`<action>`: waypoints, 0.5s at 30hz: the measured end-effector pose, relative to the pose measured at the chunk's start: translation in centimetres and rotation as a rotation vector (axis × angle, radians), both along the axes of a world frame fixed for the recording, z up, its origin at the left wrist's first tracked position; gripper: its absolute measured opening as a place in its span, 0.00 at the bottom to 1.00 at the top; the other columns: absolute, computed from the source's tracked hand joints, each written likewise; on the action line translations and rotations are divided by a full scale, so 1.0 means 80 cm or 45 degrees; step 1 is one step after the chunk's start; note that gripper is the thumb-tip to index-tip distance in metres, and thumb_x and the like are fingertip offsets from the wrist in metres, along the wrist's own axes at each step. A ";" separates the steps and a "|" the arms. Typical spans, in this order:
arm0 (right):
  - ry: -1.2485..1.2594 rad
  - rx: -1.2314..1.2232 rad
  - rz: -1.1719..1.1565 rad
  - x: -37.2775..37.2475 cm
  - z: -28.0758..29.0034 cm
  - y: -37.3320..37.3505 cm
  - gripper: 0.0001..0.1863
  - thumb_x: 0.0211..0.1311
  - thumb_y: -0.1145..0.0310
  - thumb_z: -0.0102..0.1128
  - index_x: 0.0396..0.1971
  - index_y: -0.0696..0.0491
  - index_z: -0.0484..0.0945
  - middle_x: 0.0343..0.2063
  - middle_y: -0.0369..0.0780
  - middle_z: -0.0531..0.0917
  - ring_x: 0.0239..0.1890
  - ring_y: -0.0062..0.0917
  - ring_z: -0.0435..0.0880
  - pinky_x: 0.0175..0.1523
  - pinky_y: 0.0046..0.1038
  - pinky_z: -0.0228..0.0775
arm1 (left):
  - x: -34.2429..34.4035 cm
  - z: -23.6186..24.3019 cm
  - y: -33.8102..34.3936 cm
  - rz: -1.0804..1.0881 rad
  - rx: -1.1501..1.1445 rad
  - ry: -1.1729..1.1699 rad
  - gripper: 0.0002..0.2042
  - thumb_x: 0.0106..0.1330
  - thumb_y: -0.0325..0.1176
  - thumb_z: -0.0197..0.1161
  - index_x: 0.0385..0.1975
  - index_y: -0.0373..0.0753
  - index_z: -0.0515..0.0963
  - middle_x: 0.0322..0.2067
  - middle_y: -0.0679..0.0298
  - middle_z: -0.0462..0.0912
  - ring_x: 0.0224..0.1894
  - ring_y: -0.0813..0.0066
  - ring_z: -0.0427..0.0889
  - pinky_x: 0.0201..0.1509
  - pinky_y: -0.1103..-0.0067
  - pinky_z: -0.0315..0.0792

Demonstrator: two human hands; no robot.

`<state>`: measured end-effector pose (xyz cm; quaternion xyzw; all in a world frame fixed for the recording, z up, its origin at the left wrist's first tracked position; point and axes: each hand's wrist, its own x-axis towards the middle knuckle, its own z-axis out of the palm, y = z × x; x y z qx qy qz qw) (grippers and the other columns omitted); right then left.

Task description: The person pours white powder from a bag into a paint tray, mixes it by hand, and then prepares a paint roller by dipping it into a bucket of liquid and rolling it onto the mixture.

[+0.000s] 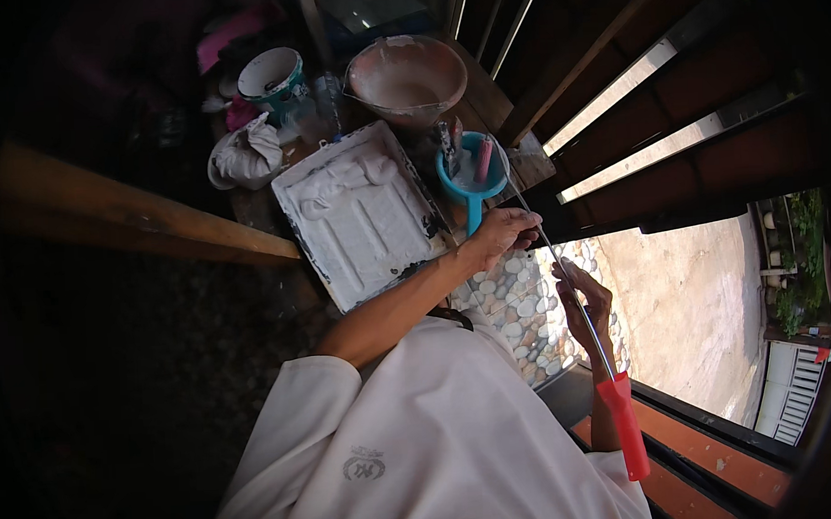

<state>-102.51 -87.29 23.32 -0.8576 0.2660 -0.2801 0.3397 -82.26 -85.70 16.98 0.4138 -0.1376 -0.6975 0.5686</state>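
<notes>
A paint roller frame with a thin metal rod (579, 309) and a red handle (627, 426) slants across the right of the view. My left hand (504, 238) is closed, its fingertips pinching the rod near its far end. Lower down, my right hand (586, 304) curls around the rod, above the handle. Just beyond my left hand stands a light-blue dipper (474, 195) with a pink-handled tool (483, 159) and a paint-stained brush in it. Left of my left forearm lies a paint tray (365, 252), smeared white, with a thick whitish lump at its far end.
Behind the tray are a reddish basin (407, 81), a teal paint pail (272, 81) and a crumpled white bag (247, 156). A wooden post (148, 209) juts in at left. Dark slats (648, 96) rise at right, above pebbled flooring (522, 301) and sunlit paving (682, 296).
</notes>
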 end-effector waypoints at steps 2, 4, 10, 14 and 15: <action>-0.167 0.739 -0.020 -0.027 0.000 0.006 0.24 0.63 0.69 0.52 0.59 0.57 0.63 0.41 0.47 0.80 0.39 0.31 0.82 0.46 0.29 0.74 | -0.010 -0.008 -0.003 -0.018 -0.014 -0.004 0.07 0.63 0.36 0.60 0.33 0.39 0.78 0.27 0.72 0.78 0.28 0.87 0.77 0.34 0.88 0.73; 0.033 1.072 -0.096 -0.045 0.015 0.008 0.28 0.66 0.55 0.45 0.58 0.61 0.62 0.43 0.50 0.78 0.41 0.35 0.81 0.46 0.31 0.73 | -0.017 -0.016 -0.005 -0.006 -0.014 -0.118 0.08 0.63 0.36 0.60 0.31 0.37 0.77 0.26 0.69 0.78 0.28 0.85 0.77 0.35 0.87 0.74; 0.134 1.435 0.061 -0.065 0.009 0.024 0.26 0.65 0.56 0.47 0.55 0.61 0.66 0.32 0.45 0.81 0.31 0.28 0.82 0.38 0.26 0.74 | -0.037 -0.021 0.008 0.003 -0.019 -0.307 0.10 0.63 0.36 0.60 0.29 0.34 0.77 0.26 0.65 0.79 0.27 0.81 0.78 0.35 0.85 0.75; 0.324 1.476 -0.084 -0.060 0.007 0.044 0.16 0.66 0.66 0.47 0.50 0.58 0.71 0.13 0.31 0.68 0.12 0.13 0.64 0.18 0.16 0.58 | -0.035 -0.010 0.025 0.008 -0.035 -0.327 0.11 0.63 0.37 0.60 0.30 0.34 0.77 0.26 0.65 0.79 0.27 0.81 0.78 0.34 0.84 0.75; 0.295 1.432 -0.167 -0.064 0.003 0.049 0.16 0.66 0.67 0.46 0.49 0.59 0.71 0.13 0.30 0.66 0.12 0.12 0.61 0.18 0.15 0.55 | -0.034 -0.006 0.026 0.031 -0.048 -0.316 0.10 0.63 0.37 0.60 0.31 0.34 0.77 0.26 0.65 0.79 0.27 0.81 0.78 0.34 0.83 0.75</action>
